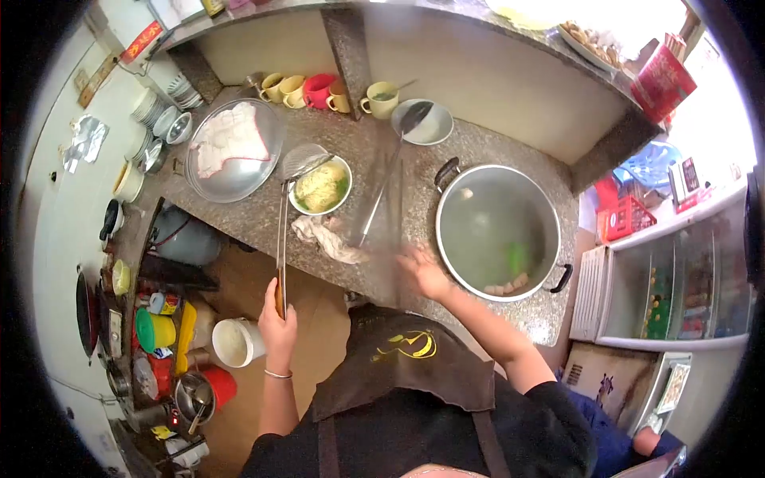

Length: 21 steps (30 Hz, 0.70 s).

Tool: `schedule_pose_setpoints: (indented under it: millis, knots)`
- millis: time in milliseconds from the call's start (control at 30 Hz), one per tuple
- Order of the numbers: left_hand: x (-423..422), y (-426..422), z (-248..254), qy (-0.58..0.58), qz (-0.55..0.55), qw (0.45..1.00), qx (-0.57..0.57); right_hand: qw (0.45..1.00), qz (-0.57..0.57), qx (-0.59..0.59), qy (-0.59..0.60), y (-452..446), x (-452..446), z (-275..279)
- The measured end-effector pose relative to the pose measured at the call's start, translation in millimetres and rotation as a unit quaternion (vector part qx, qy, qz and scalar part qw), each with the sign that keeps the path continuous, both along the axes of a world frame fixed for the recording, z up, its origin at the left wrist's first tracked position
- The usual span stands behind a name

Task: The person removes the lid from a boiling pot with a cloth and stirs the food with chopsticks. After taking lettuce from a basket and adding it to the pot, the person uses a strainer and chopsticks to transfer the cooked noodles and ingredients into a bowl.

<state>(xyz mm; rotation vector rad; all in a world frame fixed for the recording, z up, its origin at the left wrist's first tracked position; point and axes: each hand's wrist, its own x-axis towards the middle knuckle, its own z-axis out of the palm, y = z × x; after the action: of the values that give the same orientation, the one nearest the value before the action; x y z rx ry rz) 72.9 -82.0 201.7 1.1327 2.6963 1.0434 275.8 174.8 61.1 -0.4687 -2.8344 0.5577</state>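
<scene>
My left hand (278, 320) is closed around the handle of a long-handled wire strainer (305, 162). The strainer's mesh head rests at the rim of a bowl of noodles with greens (320, 187). My right hand (422, 271) is over the counter, left of a large pot (498, 231). Its fingers are smeared by motion, and blurred upright streaks pass beside them; I cannot make out what they are. A ladle (414, 118) leans with its head in a white bowl (438, 127). A crumpled cloth (328, 240) lies just below the noodle bowl.
The pot holds cloudy liquid with something green and pale pieces. A round metal lid (231, 187) carries a folded cloth (233, 139). Several mugs (319, 90) line the counter's back, under a raised ledge (510, 44). A white bucket (239, 342) stands on the floor at left.
</scene>
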Motion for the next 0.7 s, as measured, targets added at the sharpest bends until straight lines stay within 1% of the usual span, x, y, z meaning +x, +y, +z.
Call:
schedule_pose_setpoints:
  millis: [33,67,100,133,167,200,233,267,300,333,367,400,433,467,500,533,567,600,633,667,700]
  knots:
    - [5.1,0.5,-1.0,-0.038,0.008,0.999,0.009,0.992,-0.031,-0.116,0.028,-7.3,1.6,6.7]
    - [9.7,0.6,-4.5,-0.043,-0.003,0.999,0.005,0.970,-0.065,-0.227,0.056,-12.8,3.8,9.1]
    - [15.3,3.1,-9.5,-0.074,-0.018,0.996,0.040,0.968,-0.074,-0.223,0.082,-19.9,6.4,4.4]
    - [20.6,10.3,-14.7,-0.109,-0.038,0.991,0.075,0.962,-0.082,-0.234,0.119,-26.5,7.7,16.1]
    - [29.0,21.3,-16.8,-0.121,-0.063,0.988,0.071,0.947,-0.100,-0.291,0.096,-33.0,5.6,20.8]
    - [39.7,31.4,-13.7,-0.300,-0.049,0.949,0.082,0.864,-0.096,-0.487,0.085,-39.8,4.1,35.7]
    - [52.0,41.0,-9.4,-0.468,-0.030,0.879,0.083,0.816,-0.042,-0.563,0.124,-46.3,1.3,33.1]
    - [67.3,59.3,-0.4,-0.528,-0.073,0.840,0.096,0.809,-0.008,-0.574,0.125,-51.3,-2.5,40.4]
    - [84.8,74.8,-9.6,-0.536,-0.117,0.827,0.120,0.747,0.026,-0.643,0.167,-55.3,-5.9,51.4]
    - [97.8,88.4,-24.6,-0.541,-0.158,0.813,0.148,0.755,0.015,-0.652,0.067,-47.2,0.7,90.9]
    - [103.4,100.3,-42.6,-0.454,-0.249,0.843,0.146,0.701,-0.017,-0.691,0.176,-49.9,1.5,88.2]
    - [106.6,111.5,-52.7,-0.359,-0.333,0.860,0.146,0.636,-0.045,-0.717,0.282,-52.5,-0.4,84.6]
    - [110.5,123.9,-34.3,-0.296,-0.341,0.891,0.037,0.596,-0.076,-0.724,0.339,-46.0,8.3,82.3]
    - [108.8,129.8,-24.5,-0.290,-0.379,0.873,-0.100,0.565,-0.151,-0.727,0.360,-39.6,25.9,87.0]
    - [111.1,130.4,-21.2,-0.347,-0.384,0.852,-0.078,0.568,-0.238,-0.711,0.340,-30.1,48.5,81.7]
    - [113.2,128.8,-21.0,-0.403,-0.386,0.828,-0.056,0.645,-0.358,-0.633,0.233,-16.0,76.7,80.1]
    - [109.6,126.8,-31.8,-0.404,-0.392,0.825,-0.050,0.666,-0.487,-0.519,0.224,-8.1,112.7,98.8]
    - [99.2,117.6,-49.5,-0.434,-0.356,0.827,-0.045,0.715,-0.472,-0.466,0.222,3.5,147.7,30.9]
    - [92.1,110.8,-62.3,-0.462,-0.319,0.827,-0.039,0.664,-0.511,-0.506,0.205,5.8,161.6,29.3]
    - [89.5,107.4,-67.0,-0.459,-0.323,0.827,-0.035,0.644,-0.521,-0.513,0.222,8.8,165.1,26.7]
    - [87.7,105.6,-70.5,-0.484,-0.306,0.818,-0.053,0.623,-0.532,-0.533,0.211,14.6,165.8,18.2]
